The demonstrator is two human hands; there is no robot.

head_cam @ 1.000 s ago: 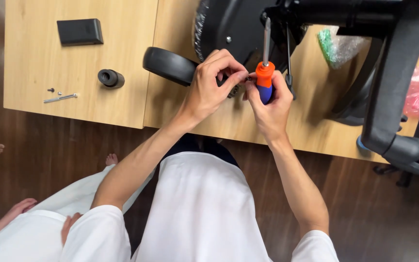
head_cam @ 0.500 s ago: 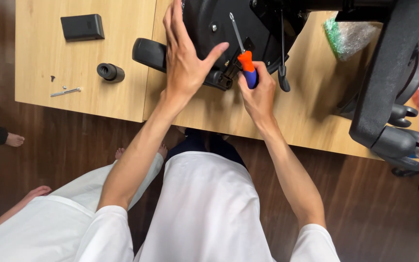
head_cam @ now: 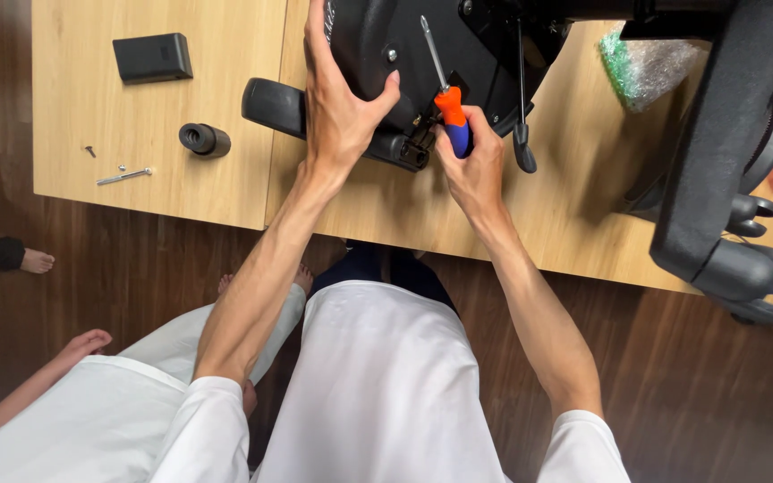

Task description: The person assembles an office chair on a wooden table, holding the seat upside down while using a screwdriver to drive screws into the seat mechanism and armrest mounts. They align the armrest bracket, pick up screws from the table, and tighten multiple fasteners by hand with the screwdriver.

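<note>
on the light wooden table (head_cam: 181, 116), at its near edge, lies the black underside of an office chair seat (head_cam: 404, 45), and both hands work on it. the left hand (head_cam: 337, 98) is spread flat on the black seat base, fingers open and splayed, thumb hooked round its edge, gripping nothing else. the right hand (head_cam: 474, 165) is closed around the orange and blue handle of a screwdriver (head_cam: 447, 103), whose metal shaft points up and away, tilted slightly left, over the seat mechanism. just left of the left hand a black armrest pad (head_cam: 272, 105) sticks out. farther left on the table sit a small black cylinder (head_cam: 203, 139), a black rectangular block (head_cam: 152, 56) and a thin metal key (head_cam: 123, 175). a green plastic bag (head_cam: 641, 63) lies to the right.
</note>
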